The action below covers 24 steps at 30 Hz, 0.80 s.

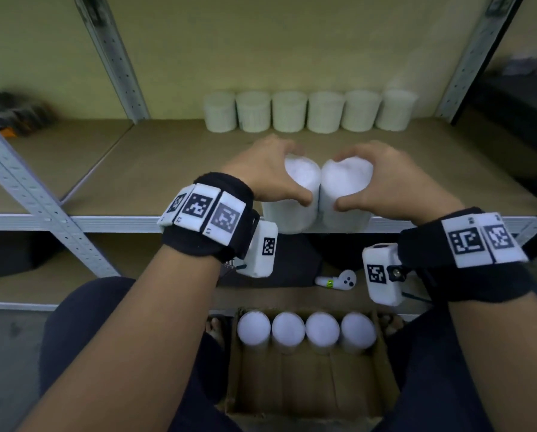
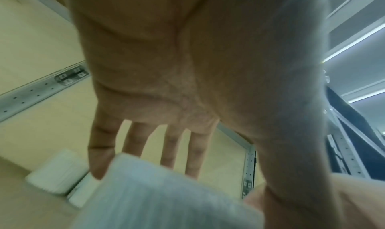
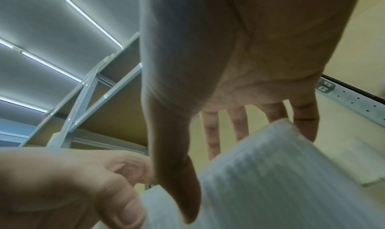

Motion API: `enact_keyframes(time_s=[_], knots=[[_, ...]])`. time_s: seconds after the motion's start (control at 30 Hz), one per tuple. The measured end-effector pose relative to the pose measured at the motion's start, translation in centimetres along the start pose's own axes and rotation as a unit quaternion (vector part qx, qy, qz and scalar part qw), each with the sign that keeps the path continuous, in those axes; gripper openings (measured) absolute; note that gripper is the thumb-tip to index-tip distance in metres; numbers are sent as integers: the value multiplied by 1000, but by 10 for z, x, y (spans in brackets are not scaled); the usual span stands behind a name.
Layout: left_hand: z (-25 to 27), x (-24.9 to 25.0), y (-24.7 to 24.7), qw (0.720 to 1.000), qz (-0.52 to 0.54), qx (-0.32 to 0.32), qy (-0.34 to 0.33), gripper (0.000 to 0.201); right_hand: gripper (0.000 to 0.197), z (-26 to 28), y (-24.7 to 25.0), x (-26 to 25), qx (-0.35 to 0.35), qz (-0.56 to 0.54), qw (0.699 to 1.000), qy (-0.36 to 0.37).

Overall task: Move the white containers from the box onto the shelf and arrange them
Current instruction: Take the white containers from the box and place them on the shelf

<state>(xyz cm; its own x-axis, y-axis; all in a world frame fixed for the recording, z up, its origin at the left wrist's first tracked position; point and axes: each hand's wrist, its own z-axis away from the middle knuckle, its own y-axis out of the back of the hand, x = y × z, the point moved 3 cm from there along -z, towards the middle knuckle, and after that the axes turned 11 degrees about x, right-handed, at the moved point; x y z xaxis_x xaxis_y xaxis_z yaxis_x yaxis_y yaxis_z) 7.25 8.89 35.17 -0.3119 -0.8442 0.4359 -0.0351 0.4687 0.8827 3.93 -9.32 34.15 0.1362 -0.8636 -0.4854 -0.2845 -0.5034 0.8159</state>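
Each hand grips one white ribbed container from above, over the shelf's front edge. My left hand (image 1: 271, 169) holds the left container (image 1: 295, 207); my right hand (image 1: 382, 176) holds the right container (image 1: 345, 201). The two containers touch side by side. Close up, the left wrist view shows the left hand (image 2: 158, 158) spread over its container (image 2: 166, 196); likewise the right hand (image 3: 239, 133) wraps its container (image 3: 281, 183). Several white containers (image 1: 307, 112) stand in a row at the back of the shelf (image 1: 167, 169). Several more (image 1: 306, 330) sit in the cardboard box (image 1: 304, 394) below.
Grey metal uprights (image 1: 30, 194) frame the shelf on both sides. A white earbud-like object (image 1: 338, 282) lies on the lower shelf. Dark items (image 1: 14, 115) sit at the far left. My knees (image 1: 83, 313) flank the box.
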Motion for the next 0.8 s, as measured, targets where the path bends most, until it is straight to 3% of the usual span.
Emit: enact_keyframes(time_s=[0.23,0.37,0.63,0.8], knots=[[-18,-9,-27,997,39,61,31,61,53,-21,-26,18,32,-8,998,-51],[-21,-10,-36,997,37,58,36,60,49,-23,-31,23,35,-23,997,-63],[-13,-13,-32,998,10,64,10,63,50,-16,-28,20,26,17,999,-18],[2,-13,-23,994,13,110,-12,36,34,-8,-18,18,45,43,998,1]])
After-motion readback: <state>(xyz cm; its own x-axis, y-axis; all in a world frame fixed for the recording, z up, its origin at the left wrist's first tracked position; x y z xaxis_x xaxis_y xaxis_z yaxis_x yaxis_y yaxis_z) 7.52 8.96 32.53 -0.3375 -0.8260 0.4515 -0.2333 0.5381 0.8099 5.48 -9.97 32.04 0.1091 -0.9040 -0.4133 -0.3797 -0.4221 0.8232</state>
